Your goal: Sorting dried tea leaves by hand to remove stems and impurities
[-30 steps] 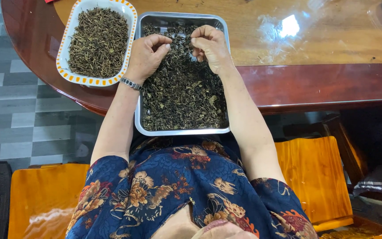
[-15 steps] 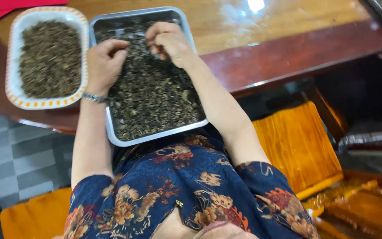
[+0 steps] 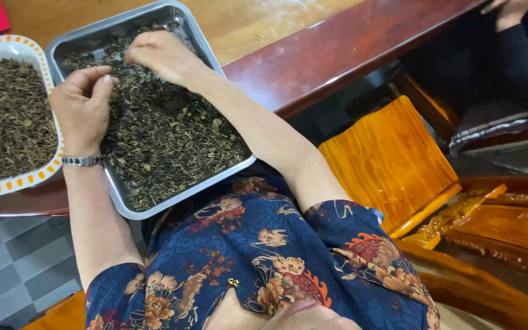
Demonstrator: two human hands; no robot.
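Over the steel tray (image 3: 116, 194), our left hand (image 3: 84, 107) is curled, pinching dried leaves (image 3: 160, 137); our right hand (image 3: 163, 55) rests fingers-down in them, grip unclear.

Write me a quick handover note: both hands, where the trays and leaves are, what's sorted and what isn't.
Left hand: fingers curled at the metal tray left rim, over the dried leaves.
Right hand: palm down in the leaves at the tray's far end.
Oval dish with orange-dotted rim sits left of the tray, full of finer leaves.
Metal tray remains mostly covered with loose leaves.
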